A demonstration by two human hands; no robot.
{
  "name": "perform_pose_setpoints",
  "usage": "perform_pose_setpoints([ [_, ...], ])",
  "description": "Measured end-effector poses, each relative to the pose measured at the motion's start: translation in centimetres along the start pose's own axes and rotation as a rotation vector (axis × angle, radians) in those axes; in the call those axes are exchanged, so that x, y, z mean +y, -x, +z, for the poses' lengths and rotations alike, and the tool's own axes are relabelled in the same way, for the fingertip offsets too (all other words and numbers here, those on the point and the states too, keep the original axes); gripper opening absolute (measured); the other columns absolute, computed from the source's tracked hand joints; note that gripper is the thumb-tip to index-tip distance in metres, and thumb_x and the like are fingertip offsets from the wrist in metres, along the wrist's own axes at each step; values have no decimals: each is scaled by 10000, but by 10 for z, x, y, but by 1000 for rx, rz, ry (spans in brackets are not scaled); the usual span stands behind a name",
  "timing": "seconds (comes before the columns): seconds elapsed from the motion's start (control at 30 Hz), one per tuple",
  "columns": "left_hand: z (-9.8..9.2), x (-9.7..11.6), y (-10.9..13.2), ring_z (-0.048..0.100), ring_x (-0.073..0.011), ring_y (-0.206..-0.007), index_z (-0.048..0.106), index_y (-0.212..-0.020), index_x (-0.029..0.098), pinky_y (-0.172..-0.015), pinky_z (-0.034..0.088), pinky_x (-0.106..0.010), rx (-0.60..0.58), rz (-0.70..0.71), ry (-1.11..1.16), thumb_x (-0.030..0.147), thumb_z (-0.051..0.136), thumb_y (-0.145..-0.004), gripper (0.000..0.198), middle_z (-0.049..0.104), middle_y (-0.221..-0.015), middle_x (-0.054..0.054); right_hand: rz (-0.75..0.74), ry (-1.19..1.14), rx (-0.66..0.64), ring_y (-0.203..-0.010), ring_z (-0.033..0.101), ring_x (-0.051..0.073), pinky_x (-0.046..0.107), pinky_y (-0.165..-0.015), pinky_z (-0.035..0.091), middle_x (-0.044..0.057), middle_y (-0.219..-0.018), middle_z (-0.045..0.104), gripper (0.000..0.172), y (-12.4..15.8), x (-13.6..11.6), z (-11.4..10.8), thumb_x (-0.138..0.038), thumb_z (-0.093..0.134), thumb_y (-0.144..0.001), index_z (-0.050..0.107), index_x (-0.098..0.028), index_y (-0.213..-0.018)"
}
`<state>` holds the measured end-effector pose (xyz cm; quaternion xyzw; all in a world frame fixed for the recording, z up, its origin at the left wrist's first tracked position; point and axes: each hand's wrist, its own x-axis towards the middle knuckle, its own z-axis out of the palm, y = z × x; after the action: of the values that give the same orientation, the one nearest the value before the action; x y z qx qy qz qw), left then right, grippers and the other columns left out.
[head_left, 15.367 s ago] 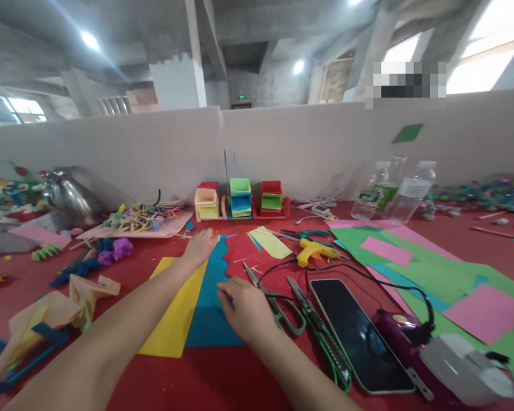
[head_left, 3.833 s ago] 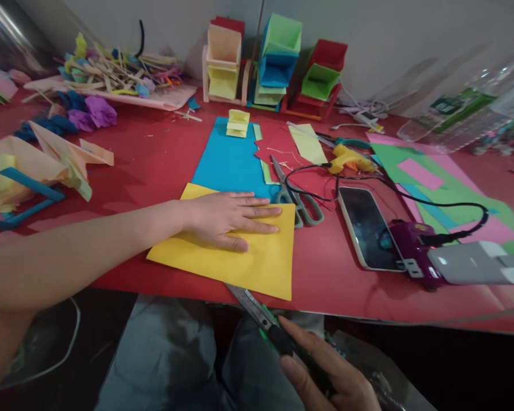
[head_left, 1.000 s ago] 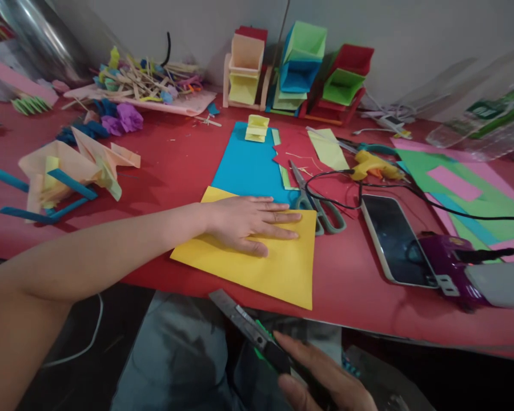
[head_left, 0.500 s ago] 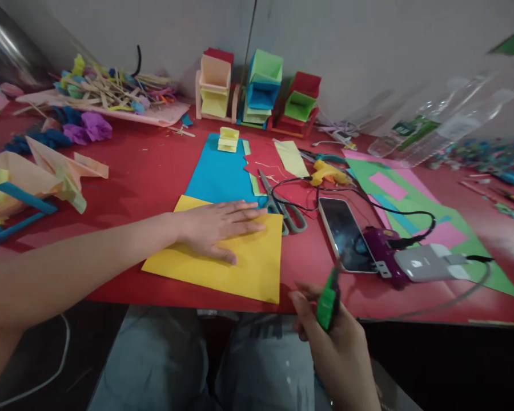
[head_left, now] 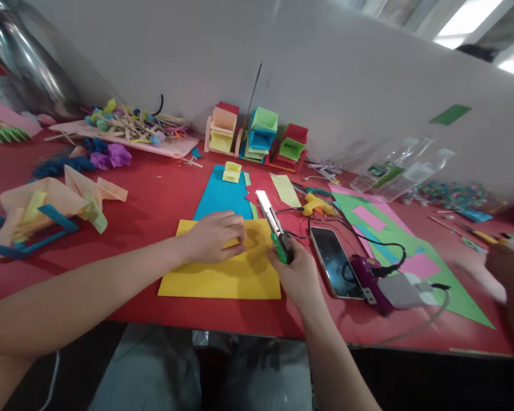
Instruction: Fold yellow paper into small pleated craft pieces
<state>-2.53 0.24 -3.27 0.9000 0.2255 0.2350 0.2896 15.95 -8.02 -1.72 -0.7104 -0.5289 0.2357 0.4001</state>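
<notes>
**Utility knife point(head_left: 277, 227) held beside the yellow sheet point(head_left: 223, 279)**

We have our left hand point(head_left: 216, 235) on the far half of the yellow sheet. The sheet lies flat near the front edge of the red table point(head_left: 154, 194), and its far edge meets the blue sheet point(head_left: 223, 194). The fingers are curled with their tips down on the paper. We cannot tell whether they pinch up a bit of it or only press. Either way, we judge that the hand is there to keep the sheet from sliding.

Our right hand point(head_left: 297, 277) is closed around the green handle of the utility knife, just beside the sheet's right edge. The metal end points up and away from us, toward the wall. Held like that, the sharp end stays clear of the left fingers, which we take to be the reason for the angle. Whether the blade is pushed out is too small to tell.

A phone point(head_left: 336, 260) lies screen up just to the right of the knife hand, with a purple device point(head_left: 366, 275) and its cable beside it. A yellow glue gun point(head_left: 314, 203) sits beyond. Stacked paper boxes point(head_left: 257, 134) stand against the wall. Another person's hand point(head_left: 509, 268), blurred, shows at the far right, well apart from ours.
</notes>
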Motion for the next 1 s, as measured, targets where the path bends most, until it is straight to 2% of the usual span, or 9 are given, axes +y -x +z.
perform_pose_setpoints([
  [0.07,2,3,1,521,-198,-790,551,-748,181,-738,383,-321,16,-163,203,408,504,-793,237,570,-769,-34,-54,-58,-22,-548,425,113,228,-521,319,-52,-570,477,155,-18,-6,5,-270,633,-626,526,-178,-689],
  [0.13,6,2,0,518,-150,-656,547,-744,178,-618,390,-265,15,-215,292,439,498,-795,269,564,-689,-7,-96,-144,-94,-566,454,115,229,-537,352,-48,-602,501,203,-31,-11,11,-294,667,-609,528,-180,-704],
  [0.2,9,0,-2,508,-122,-580,525,-729,169,-546,390,-234,21,-271,395,495,416,-826,357,549,-636,1,-118,-244,-188,-607,514,131,242,-565,404,-25,-659,553,233,-36,-13,16,-350,658,-642,526,-181,-733],
  [0.3,10,-3,-6,528,-108,-543,511,-698,152,-507,413,-218,5,-355,566,566,317,-835,477,566,-622,-20,-119,-371,-293,-692,588,161,277,-612,467,18,-760,619,235,-31,-10,21,-415,565,-745,491,-192,-764],
  [0.47,5,-3,-10,569,-109,-569,569,-712,130,-514,422,-205,-31,-437,734,559,450,-778,450,623,-668,-50,-131,-520,-364,-831,604,162,282,-738,467,19,-852,660,182,-22,-6,21,-330,631,-736,504,-200,-744],
  [0.63,5,-5,-7,584,-117,-568,616,-746,133,-534,422,-218,-16,-487,881,403,559,-756,276,631,-624,-30,-86,-516,-298,-817,602,175,287,-704,471,39,-885,660,206,-25,-3,20,-360,640,-716,522,-195,-751],
  [0.87,3,-7,-5,582,-125,-536,622,-701,124,-564,449,-255,-7,-535,956,269,618,-704,145,639,-609,-30,-46,-398,-171,-632,534,130,253,-604,436,1,-706,593,271,-29,6,20,-414,641,-689,561,-167,-765],
  [1.0,0,-11,-4,586,-125,-541,564,-613,152,-557,456,-247,71,-592,1073,212,586,-648,73,621,-585,0,-36,-288,-70,-568,479,116,239,-544,386,-18,-638,546,281,-31,4,11,-421,643,-681,574,-162,-767],
])
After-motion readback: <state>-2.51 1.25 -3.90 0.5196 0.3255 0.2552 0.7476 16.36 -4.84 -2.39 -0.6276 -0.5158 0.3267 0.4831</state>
